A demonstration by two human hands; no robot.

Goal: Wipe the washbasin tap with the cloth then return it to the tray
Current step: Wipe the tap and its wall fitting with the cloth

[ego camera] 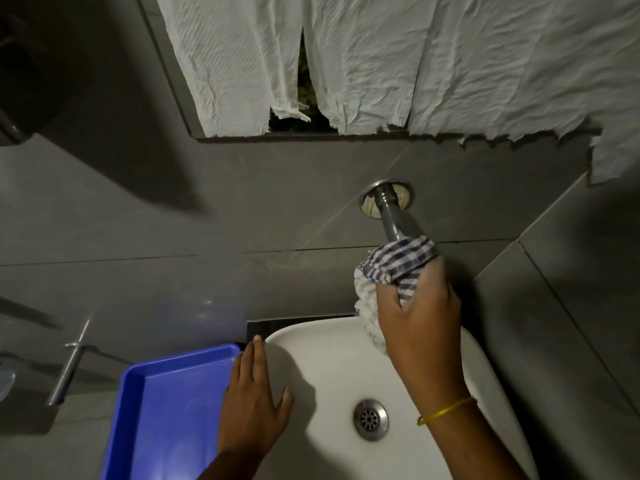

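Over the basin (332,368) | your right hand (420,317) fingers curl tight, gripping the cloth (398,263) around the tap (393,218) | left hand (254,407) fingers spread flat beside the tray (166,410) | risk: the hanging cloth end may slip into the basin if your grip loosens.

Right hand (419,306) raised, fingers curled closed in a grip; left hand (254,400) flat, palm down, fingers extended.
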